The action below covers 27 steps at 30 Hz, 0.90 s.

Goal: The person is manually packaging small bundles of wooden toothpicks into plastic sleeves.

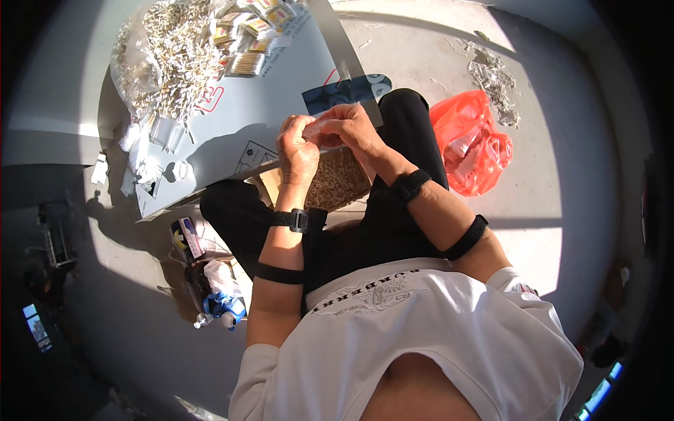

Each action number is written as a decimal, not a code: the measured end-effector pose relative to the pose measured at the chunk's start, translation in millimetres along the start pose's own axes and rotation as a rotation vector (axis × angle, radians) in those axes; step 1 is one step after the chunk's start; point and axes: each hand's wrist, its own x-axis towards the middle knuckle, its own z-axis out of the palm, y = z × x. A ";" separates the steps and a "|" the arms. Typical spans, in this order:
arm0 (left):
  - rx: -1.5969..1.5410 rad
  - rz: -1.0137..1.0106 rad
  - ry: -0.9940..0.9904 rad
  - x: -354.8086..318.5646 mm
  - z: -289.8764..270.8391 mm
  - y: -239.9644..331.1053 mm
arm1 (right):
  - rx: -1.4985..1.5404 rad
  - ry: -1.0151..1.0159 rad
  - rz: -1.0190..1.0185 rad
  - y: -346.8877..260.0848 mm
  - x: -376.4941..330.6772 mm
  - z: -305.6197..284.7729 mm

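My left hand (298, 151) and my right hand (351, 130) meet over the near edge of the grey board table. Both are closed, with fingertips pinched together on a small translucent piece (316, 128), which looks like thin plastic; the fingers cover most of it. Beneath them, between my knees, sits an open cardboard box (270, 184) full of loose thin sticks that look like cotton swabs. A big heap of cotton swabs (179, 56) spills from a clear bag at the table's far left. Beside that heap lie several small clear packs of swabs (247, 64).
Empty-looking clear sleeves (167, 132) and a white round item (182, 170) rest on the table's left. A dark blue sheet (340, 95) overhangs its right edge. On the floor are a red plastic bag (474, 144), scattered scraps (495, 81) and a blue-and-white bottle (228, 312).
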 end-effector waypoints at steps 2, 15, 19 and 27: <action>0.004 -0.016 -0.012 -4.2 2.8 -3.6 | 0.006 -0.004 0.034 6.6 4.9 -2.7; 0.012 -0.069 -0.081 -4.6 0.9 -4.2 | -0.033 0.110 -0.005 15.8 13.8 2.0; 0.029 -0.062 -0.087 -3.4 1.8 -1.5 | -0.096 0.132 0.002 13.2 15.4 2.3; -0.004 -0.050 -0.072 -3.5 0.0 -5.1 | -0.010 -0.022 0.003 9.2 5.9 -12.1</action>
